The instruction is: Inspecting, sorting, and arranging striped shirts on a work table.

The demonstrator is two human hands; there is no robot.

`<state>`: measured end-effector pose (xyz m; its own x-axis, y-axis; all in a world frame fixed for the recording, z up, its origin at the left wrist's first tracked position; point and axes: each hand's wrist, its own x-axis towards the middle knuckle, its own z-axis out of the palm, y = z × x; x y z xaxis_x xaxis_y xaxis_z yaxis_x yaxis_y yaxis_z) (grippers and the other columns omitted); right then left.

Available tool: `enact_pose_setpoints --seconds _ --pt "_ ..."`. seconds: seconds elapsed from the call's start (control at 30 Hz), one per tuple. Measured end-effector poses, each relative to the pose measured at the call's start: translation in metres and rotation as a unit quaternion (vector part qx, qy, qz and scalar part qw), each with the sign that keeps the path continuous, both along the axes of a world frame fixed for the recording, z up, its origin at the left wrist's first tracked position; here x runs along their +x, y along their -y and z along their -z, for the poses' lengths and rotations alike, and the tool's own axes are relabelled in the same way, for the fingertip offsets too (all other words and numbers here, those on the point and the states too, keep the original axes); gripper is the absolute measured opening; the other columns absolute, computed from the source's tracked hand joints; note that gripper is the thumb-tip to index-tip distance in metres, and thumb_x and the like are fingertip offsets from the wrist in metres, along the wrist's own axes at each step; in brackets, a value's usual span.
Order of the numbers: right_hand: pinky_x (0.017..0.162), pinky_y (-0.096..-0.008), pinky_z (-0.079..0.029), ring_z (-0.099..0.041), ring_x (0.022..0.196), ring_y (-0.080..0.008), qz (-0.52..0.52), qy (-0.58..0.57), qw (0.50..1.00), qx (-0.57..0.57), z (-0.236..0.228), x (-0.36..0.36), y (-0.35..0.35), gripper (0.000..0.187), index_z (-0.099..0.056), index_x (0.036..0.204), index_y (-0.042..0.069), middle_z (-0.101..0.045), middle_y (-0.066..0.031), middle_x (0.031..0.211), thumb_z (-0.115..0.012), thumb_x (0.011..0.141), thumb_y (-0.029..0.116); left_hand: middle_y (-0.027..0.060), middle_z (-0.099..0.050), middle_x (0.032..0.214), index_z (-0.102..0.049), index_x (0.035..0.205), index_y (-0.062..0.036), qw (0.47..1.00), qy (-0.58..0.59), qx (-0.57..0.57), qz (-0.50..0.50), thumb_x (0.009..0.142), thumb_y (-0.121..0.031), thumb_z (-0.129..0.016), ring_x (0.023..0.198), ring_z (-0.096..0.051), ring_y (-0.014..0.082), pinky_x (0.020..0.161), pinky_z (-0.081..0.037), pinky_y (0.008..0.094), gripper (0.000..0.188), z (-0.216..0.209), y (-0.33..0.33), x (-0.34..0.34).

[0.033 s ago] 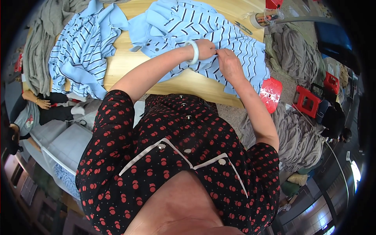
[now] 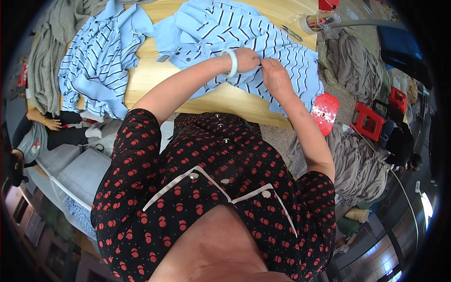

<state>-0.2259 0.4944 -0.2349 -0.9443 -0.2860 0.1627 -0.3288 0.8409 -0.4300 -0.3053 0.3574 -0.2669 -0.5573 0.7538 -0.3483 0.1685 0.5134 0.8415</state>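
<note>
A light blue knit shirt (image 2: pixel 235 23) with dark and white stripes lies spread on the wooden table in front of me, dark buttons near its left part. Over its middle, my left hand (image 2: pixel 247 60), with a pale bangle (image 2: pixel 231 63) at the wrist, has its fingers closed on the fabric. Close by on the right, my right hand (image 2: pixel 276 77) pinches the same shirt, fingertips meeting those of the left. Whatever detail lies between the fingertips is too small to make out. A second striped blue shirt (image 2: pixel 96 61) with buttons lies crumpled to the left.
Thread snips (image 2: pixel 292 34) and a clear container (image 2: pixel 320 21) sit at the table's (image 2: pixel 145 75) far right. Grey garments (image 2: pixel 44 70) hang over the left end; more grey cloth (image 2: pixel 352 61) is heaped at right. A red stool (image 2: pixel 324 113) stands beside the table. Another person's hand (image 2: pixel 51 124) shows at left.
</note>
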Motion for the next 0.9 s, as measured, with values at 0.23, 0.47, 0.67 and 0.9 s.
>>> enact_pose_setpoints --seconds 0.23,0.47,0.67,0.9 --pt "0.063 -0.0364 -0.043 -0.052 0.071 -0.0314 -0.010 0.007 1.000 -0.024 0.003 0.001 -0.003 0.013 -0.053 0.081 -0.001 -0.052 -0.0160 0.073 -0.048 0.070 -0.005 0.0206 -0.056 0.079 -0.054 0.084 0.0006 0.992 -0.122 0.012 0.020 0.076 -0.027 -0.046 0.073 -0.052 0.0347 0.066 -0.041 0.0387 0.029 -0.004 0.004 0.017" --pt "0.066 -0.0361 -0.044 -0.052 0.075 -0.0298 -0.028 0.033 0.999 0.017 -0.001 0.002 -0.006 0.012 -0.051 0.078 0.000 -0.054 -0.0150 0.077 -0.047 0.067 -0.003 0.0191 -0.055 0.077 -0.052 0.078 -0.0003 0.985 -0.160 -0.025 -0.067 0.075 -0.023 -0.047 0.075 -0.053 0.0338 0.067 -0.041 0.0405 0.024 0.001 -0.004 0.039" --pt "0.066 -0.0361 -0.043 -0.052 0.074 -0.0297 -0.072 0.026 0.997 0.003 -0.003 -0.001 -0.016 0.010 -0.050 0.077 0.000 -0.053 -0.0153 0.075 -0.047 0.068 -0.002 0.0175 -0.055 0.076 -0.050 0.078 -0.0008 0.969 -0.216 -0.024 -0.116 0.074 -0.020 -0.046 0.074 -0.053 0.0323 0.065 -0.042 0.0400 0.020 -0.001 -0.010 0.052" --pt "0.065 -0.0369 -0.042 -0.051 0.073 -0.0305 -0.133 0.003 0.990 -0.038 -0.004 0.005 -0.035 0.009 -0.050 0.079 -0.001 -0.053 -0.0161 0.074 -0.046 0.071 0.000 0.0181 -0.055 0.069 -0.049 0.074 -0.0014 0.949 -0.251 -0.037 -0.189 0.073 -0.015 -0.043 0.065 -0.053 0.0342 0.060 -0.042 0.0422 0.015 -0.002 -0.025 0.074"
